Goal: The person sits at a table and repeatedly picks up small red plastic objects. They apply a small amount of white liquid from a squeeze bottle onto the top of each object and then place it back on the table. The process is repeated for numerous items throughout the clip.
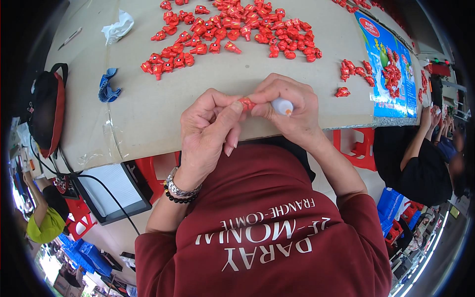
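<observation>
A small red plastic piece with yellow markings [246, 104] is pinched between my two hands, just above the table's near edge. My left hand [205, 123] grips it with thumb and forefinger, the other fingers curled below. My right hand [294, 106] meets it from the other side with its fingertips. Also held in my right hand is a small whitish squeeze bottle [282, 106] with an orange tip, which points down toward me. My fingers hide part of the piece and most of the bottle.
Many similar red pieces [247, 22] lie heaped at the table's far middle. More rest on and beside a blue printed sheet [376, 101] at right. Farther left are a crumpled white tissue [118, 27], a pen [70, 38], a blue strip [108, 85] and a black-and-red bag [58, 114].
</observation>
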Motion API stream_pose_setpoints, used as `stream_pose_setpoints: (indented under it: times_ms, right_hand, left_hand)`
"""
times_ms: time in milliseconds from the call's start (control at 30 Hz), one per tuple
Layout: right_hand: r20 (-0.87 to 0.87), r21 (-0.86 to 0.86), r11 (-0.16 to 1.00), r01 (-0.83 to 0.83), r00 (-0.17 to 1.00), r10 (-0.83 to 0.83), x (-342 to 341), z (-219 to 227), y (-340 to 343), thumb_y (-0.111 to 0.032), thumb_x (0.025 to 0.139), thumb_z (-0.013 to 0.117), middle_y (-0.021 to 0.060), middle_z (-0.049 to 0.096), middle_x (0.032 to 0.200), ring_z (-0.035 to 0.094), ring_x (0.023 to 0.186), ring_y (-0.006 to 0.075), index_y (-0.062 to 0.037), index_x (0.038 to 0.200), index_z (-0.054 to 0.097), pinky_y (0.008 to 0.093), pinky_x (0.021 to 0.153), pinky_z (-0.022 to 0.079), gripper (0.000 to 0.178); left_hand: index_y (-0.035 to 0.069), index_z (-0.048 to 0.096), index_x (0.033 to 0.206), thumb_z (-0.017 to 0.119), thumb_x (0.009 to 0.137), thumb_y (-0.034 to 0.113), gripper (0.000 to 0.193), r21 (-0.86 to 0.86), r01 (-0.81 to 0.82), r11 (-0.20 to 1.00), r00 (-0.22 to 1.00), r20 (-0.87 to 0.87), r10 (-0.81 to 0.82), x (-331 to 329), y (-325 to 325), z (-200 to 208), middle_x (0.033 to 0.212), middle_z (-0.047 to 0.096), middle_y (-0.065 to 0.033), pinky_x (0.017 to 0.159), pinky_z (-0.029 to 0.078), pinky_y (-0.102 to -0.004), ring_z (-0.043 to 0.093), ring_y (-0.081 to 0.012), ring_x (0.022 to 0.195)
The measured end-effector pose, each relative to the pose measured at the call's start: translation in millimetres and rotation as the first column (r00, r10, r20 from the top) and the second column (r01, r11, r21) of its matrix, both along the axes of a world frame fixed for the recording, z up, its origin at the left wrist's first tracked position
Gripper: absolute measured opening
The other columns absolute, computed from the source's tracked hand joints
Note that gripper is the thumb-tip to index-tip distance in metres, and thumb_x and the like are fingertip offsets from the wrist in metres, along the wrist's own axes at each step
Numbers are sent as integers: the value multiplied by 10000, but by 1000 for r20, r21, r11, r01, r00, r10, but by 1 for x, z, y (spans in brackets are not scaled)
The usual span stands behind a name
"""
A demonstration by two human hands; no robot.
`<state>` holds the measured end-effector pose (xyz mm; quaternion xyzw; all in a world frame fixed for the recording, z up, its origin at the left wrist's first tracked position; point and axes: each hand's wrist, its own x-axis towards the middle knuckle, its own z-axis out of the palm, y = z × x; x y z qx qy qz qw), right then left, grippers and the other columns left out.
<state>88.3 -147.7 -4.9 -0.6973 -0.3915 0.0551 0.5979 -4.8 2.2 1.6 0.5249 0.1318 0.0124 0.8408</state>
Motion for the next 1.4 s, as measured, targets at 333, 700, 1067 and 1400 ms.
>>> stream_pose_setpoints:
  times_ms: [333,700,1067,1400]
  right_hand:
    - [-170,-86,990,111,978,-124,-2,7,2,-46,683,774,71,650,716,614,636,133,-8,769,662,250,578,477,146]
    - [-186,-110,990,92,976,-111,-4,6,0,-56,688,772,64,645,706,599,623,128,-8,769,659,255,567,468,147]
    - [-129,-109,992,65,988,-79,-3,3,-1,-102,686,777,63,628,694,588,606,165,-18,770,648,276,541,448,175]
    - [-162,-83,996,8,987,-22,-2,1,-3,-42,713,753,37,628,720,564,632,122,-23,805,673,251,556,429,123]
  left_hand:
    - [-10,507,1046,532,919,70,152,67,-28,997,1000,10,28,-2,-3,1,852,625,-104,358,340,-172,449,-52,441]
    - [-21,529,995,522,910,19,95,211,-61,976,998,40,54,-3,-9,2,668,580,-32,382,329,-169,449,-18,456]
    - [-16,554,994,531,905,14,97,281,-58,958,996,76,38,-4,-9,-3,615,547,-1,382,331,-164,450,-10,455]
    - [-29,535,1045,529,906,-4,142,357,-28,934,994,105,-10,-8,-7,-10,771,603,-69,376,349,-174,464,-37,460]
